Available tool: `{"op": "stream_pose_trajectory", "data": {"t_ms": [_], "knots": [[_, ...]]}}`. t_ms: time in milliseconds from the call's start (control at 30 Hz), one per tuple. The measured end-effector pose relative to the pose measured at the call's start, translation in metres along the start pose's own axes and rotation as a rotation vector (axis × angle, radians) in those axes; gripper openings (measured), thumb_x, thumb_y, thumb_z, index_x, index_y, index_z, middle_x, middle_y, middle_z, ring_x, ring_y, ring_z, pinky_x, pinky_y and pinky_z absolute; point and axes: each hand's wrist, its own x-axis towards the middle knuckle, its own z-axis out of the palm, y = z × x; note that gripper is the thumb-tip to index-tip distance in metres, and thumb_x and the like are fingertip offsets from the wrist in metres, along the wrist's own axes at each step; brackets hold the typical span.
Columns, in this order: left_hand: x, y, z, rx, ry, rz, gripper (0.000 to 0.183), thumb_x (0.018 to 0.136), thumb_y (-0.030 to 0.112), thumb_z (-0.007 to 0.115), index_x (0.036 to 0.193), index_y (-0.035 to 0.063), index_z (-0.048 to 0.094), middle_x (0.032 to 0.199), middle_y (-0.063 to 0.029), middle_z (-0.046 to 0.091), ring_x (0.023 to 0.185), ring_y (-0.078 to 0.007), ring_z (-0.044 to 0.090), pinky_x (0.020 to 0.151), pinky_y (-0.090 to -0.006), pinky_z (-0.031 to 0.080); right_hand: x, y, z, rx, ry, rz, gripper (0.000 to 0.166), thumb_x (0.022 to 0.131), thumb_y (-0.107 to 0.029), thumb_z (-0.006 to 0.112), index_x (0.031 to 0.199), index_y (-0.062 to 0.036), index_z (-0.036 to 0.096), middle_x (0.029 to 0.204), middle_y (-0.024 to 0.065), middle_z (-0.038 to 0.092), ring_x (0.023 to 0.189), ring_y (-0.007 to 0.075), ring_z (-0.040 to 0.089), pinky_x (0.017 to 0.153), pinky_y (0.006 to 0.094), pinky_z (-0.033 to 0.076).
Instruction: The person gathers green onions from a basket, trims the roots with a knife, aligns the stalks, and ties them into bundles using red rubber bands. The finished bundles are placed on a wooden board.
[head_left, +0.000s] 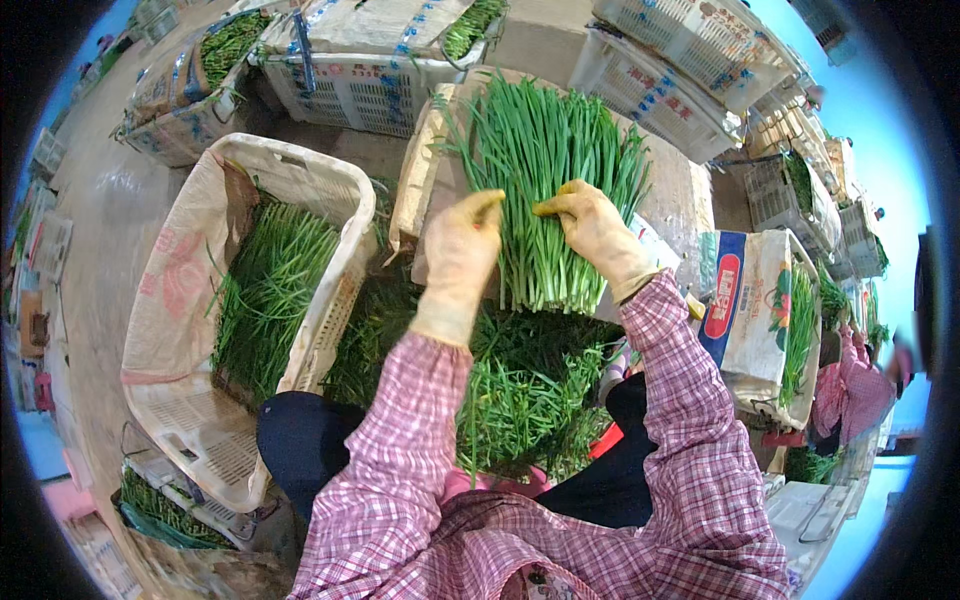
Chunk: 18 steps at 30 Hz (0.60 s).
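A thick layer of long green chives (544, 142) lies on a board (671, 191), pale stalk ends towards me. My left hand (461, 244), in a pale yellow glove, is at the left edge of the chives with thumb and forefinger brought together. Whether a stalk is between them cannot be made out. My right hand (596, 229), gloved alike, is over the right part of the stalks, its fingers bent and pointing left. Its fingertips are at the leaves, but a grip on any cannot be confirmed. Loose green leaves (525, 409) are heaped below the board, between my knees.
At my left stands a white plastic crate (352, 199) lined with sacking and holding more chives (277, 262). A printed carton (739, 300) is beside greens at the right. Packed crates (352, 90) stand beyond the board. Another person (855, 382) is at the far right.
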Motion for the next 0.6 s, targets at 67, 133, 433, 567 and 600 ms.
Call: {"op": "stream_pose_trajectory", "data": {"t_ms": [67, 133, 433, 567, 600], "knots": [[0.028, -0.028, 0.003, -0.019, 0.020, 0.016, 0.019, 0.092, 0.021, 0.069, 0.107, 0.0129, 0.076, 0.102, -0.0088, 0.076, 0.092, -0.0222, 0.071, 0.081, -0.0334, 0.055, 0.003, -0.013, 0.001, 0.053, -0.007, 0.032, 0.018, 0.082, -0.005, 0.063, 0.091, -0.0078, 0.078, 0.091, 0.0161, 0.067, 0.089, 0.0342, 0.066, 0.084, 0.0411, 0.054], [0.046, -0.029, 0.011, 0.066, 0.007, 0.023, 0.021, 0.089, 0.030, 0.071, 0.102, 0.0143, 0.077, 0.099, -0.0095, 0.075, 0.095, -0.0281, 0.071, 0.083, -0.0377, 0.055, 0.005, -0.016, 0.001, 0.012, -0.011, 0.115, 0.014, 0.080, -0.016, 0.072, 0.089, -0.0056, 0.077, 0.094, 0.0176, 0.067, 0.088, 0.0355, 0.066, 0.082, 0.0429, 0.054], [0.074, -0.008, 0.040, 0.222, -0.093, -0.188, 0.031, 0.082, 0.040, 0.075, 0.100, 0.0140, 0.078, 0.099, -0.0118, 0.075, 0.098, -0.0314, 0.070, 0.085, -0.0407, 0.055, -0.004, -0.017, 0.019, -0.134, 0.087, 0.206, 0.032, 0.068, -0.024, 0.084, 0.091, -0.0055, 0.072, 0.098, 0.0167, 0.068, 0.095, 0.0354, 0.066, 0.086, 0.0436, 0.052], [0.070, -0.021, 0.030, -0.043, 0.020, -0.207, 0.036, 0.082, 0.036, 0.076, 0.104, 0.0068, 0.077, 0.100, -0.0108, 0.076, 0.093, -0.0209, 0.070, 0.085, -0.0332, 0.052, -0.008, -0.013, 0.024, -0.076, 0.120, 0.184, 0.032, 0.070, -0.021, 0.084, 0.094, -0.0052, 0.071, 0.097, 0.0159, 0.067, 0.095, 0.0353, 0.065, 0.086, 0.0434, 0.052], [0.065, -0.012, 0.023, -0.091, 0.011, -0.207, 0.040, 0.084, 0.037, 0.076, 0.106, 0.0029, 0.075, 0.105, -0.0113, 0.074, 0.095, -0.0217, 0.068, 0.087, -0.0335, 0.051, -0.009, -0.012, 0.025, -0.059, 0.129, 0.176, 0.032, 0.070, -0.020, 0.084, 0.095, -0.0049, 0.071, 0.097, 0.0157, 0.067, 0.095, 0.0352, 0.064, 0.086, 0.0432, 0.052]]}}
